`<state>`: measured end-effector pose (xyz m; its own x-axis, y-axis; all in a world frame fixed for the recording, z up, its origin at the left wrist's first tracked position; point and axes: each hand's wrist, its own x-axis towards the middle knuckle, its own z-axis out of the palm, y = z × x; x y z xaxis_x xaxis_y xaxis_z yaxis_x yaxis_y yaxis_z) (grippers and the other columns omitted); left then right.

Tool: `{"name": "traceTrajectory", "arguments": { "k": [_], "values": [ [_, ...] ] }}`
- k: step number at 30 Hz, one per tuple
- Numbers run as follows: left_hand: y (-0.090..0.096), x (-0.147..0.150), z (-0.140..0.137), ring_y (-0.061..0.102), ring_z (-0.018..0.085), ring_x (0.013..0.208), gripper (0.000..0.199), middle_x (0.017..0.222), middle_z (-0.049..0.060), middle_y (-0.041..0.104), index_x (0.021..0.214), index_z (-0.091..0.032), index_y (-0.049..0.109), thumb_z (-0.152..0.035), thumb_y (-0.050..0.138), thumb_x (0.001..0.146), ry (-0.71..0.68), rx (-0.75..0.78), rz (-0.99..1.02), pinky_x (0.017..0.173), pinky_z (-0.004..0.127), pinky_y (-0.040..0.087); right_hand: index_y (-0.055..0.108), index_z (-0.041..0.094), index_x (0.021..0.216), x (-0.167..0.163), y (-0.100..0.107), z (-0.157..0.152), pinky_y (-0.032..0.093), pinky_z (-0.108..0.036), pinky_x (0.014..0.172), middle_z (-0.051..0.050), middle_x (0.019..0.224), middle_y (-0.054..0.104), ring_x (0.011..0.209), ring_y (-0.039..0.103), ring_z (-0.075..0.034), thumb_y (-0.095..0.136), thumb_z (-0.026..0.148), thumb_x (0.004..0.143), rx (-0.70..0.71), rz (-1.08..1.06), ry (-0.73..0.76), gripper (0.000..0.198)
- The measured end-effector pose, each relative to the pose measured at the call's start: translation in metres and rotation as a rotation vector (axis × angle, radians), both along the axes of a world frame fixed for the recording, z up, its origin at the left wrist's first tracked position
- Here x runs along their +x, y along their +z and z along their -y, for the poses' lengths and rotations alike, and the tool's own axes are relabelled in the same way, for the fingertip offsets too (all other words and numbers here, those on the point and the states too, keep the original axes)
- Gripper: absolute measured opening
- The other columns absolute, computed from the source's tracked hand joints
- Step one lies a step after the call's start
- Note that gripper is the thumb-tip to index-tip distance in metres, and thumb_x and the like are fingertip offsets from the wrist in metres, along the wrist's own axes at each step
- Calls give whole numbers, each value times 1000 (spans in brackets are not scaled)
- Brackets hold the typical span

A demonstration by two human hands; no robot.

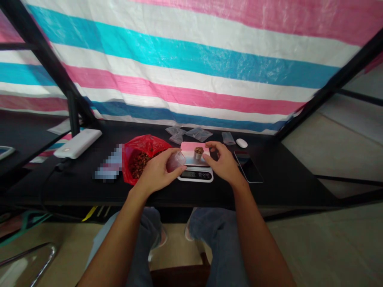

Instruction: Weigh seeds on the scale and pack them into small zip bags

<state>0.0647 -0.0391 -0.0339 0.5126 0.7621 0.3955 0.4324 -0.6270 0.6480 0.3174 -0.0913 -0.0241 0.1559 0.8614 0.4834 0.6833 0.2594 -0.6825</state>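
A small clear plastic bag (176, 161) is between the thumb and fingers of my left hand (158, 170), beside the scale's left edge. On the reflective top of a white digital kitchen scale (196, 175) stands a little metal cup (198, 155), filled with brown nut-like pieces. My right hand (223, 161) is at the cup's right side, thumb and index finger apart. Whether the thumb touches the cup I cannot tell. Left of the scale, partly behind my left hand, an open red plastic bag (149, 142) holds many more brown pieces (139, 164).
Several clear bags (199, 134) lie behind the scale on the black table (287, 175). To the right are a white mouse-shaped object (241, 143) and a phone (248, 166). A white power bank (78, 143) with a cable lies left. Striped sheeting (185, 59) hangs behind.
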Motion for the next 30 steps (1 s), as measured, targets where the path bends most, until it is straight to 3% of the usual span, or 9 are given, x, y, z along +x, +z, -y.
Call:
{"name": "traceTrajectory", "arguments": {
  "k": [3,8,12,17,24,30],
  "values": [
    [-4,2,-3,70,32,123,56,136,13,73,136,-19,64,-53,70,92,37,32,-28,107,46,52,72,22,115,2,-15,-8,52,-47,100,-10,119,75,111,66,-29,79,37,79,-84,68,-18,40],
    [-10,6,-8,72,30,116,49,126,11,75,128,-21,68,-54,69,91,53,46,-18,103,44,54,75,21,113,-4,-23,-18,53,-47,99,-11,115,77,107,67,-29,83,37,77,-100,94,-62,40],
    [-13,10,-11,69,31,114,51,120,12,75,128,-19,69,-54,70,91,30,80,-26,103,45,53,77,22,109,-7,-20,-20,54,-43,95,-8,108,79,103,68,-26,77,30,81,-91,29,-9,29],
    [-13,12,-12,68,31,112,50,118,13,74,127,-17,70,-54,69,92,26,95,-45,102,45,53,76,21,108,-17,-8,-13,55,-39,88,-8,108,79,101,69,-25,78,27,79,-79,10,40,30],
    [-12,14,-11,68,28,105,45,110,11,74,122,-18,71,-51,70,93,-43,87,-16,98,42,53,75,22,103,-27,3,-8,51,-45,101,-8,109,78,108,68,-27,76,20,81,-13,121,179,22],
    [-12,13,-9,67,25,99,43,103,8,72,121,-16,72,-48,73,92,-100,66,6,93,39,53,76,22,112,-27,5,-5,51,-47,106,-9,115,76,114,67,-28,76,14,81,9,209,294,32]
  ]
}}
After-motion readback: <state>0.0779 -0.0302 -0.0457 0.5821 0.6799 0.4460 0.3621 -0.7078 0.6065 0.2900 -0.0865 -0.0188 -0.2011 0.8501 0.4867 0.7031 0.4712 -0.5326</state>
